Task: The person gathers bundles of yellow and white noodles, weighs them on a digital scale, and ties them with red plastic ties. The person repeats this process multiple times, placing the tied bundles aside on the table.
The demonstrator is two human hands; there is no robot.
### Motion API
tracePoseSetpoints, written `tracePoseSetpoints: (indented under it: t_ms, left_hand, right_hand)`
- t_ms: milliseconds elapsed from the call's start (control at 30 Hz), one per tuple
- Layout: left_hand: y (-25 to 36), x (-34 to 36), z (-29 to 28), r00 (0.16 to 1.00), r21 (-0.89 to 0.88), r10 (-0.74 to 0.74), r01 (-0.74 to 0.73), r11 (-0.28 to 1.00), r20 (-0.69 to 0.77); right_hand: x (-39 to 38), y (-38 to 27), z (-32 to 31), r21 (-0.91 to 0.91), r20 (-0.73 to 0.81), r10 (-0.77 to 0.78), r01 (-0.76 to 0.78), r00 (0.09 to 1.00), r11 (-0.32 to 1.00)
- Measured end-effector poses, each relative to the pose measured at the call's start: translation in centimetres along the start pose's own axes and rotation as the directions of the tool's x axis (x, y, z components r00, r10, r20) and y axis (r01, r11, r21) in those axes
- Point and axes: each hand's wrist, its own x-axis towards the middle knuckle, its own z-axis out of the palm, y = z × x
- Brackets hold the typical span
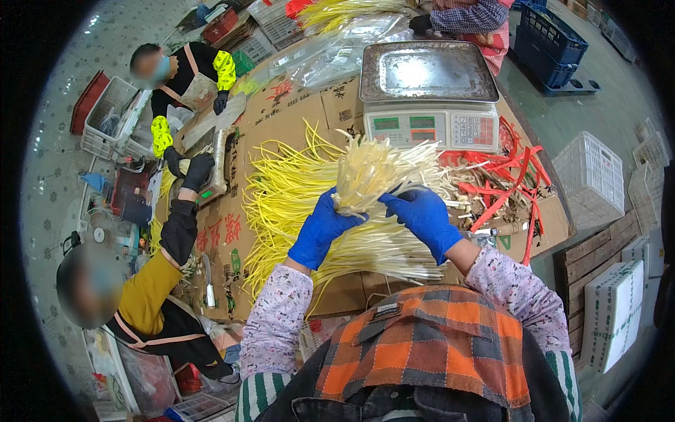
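My left hand [323,228], in a blue glove, is closed around an upright bunch of yellow chives [362,172], its pale ends fanned out at the top. At the bunch's lower right edge, my gloved right hand [424,219] has its thumb and fingers pinched together; what lies between the fingertips is hidden. Beneath both hands spreads a large pile of yellow chives [285,204], yellow leaves to the left and white stems to the right. Red strips [494,191] and plant scraps lie beside the white stem ends.
A scale [408,126] with a metal pan stands beyond the pile on the cardboard-covered table [274,119]. A knife [209,281] lies at the left. Two co-workers [190,81] work along the left side, another person [471,24] at the far edge. White crates [589,179] stand right.
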Motion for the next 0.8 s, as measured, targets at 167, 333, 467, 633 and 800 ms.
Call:
tracePoseSetpoints:
  t_ms: [167, 333, 467, 633, 800]
  left_hand:
    - [0.2, -0.2, 0.1, 0.999, -0.116, 0.003, -0.007, 0.993, -0.035]
    - [0.1, -0.2, 0.0, 0.998, -0.102, -0.008, 0.001, 0.995, -0.069]
    - [-0.6, 0.0, -0.2, 0.998, -0.102, -0.009, 0.003, 0.995, -0.058]
    - [-0.1, -0.2, 0.0, 0.998, -0.088, 0.002, -0.008, 0.996, -0.059]
    - [-0.1, -0.1, -0.1, 0.999, -0.126, 0.001, -0.005, 0.992, -0.033]
  right_hand:
    - [-1.3, 1.0, -1.1, 0.364, 0.065, 0.107, -0.124, 0.992, 0.923]
    - [-2.9, 4.2, -2.8, 0.485, 0.087, 0.227, -0.240, 0.970, 0.841]
    - [-4.6, 3.4, -5.4, 0.312, 0.010, 0.352, -0.338, 0.936, 0.888]
    - [-5.7, 2.4, -4.5, -0.284, -0.401, -0.398, 0.301, 0.825, 0.910]
    - [-2.1, 2.4, -0.5, -0.604, 0.060, -0.598, 0.506, 0.799, 0.616]
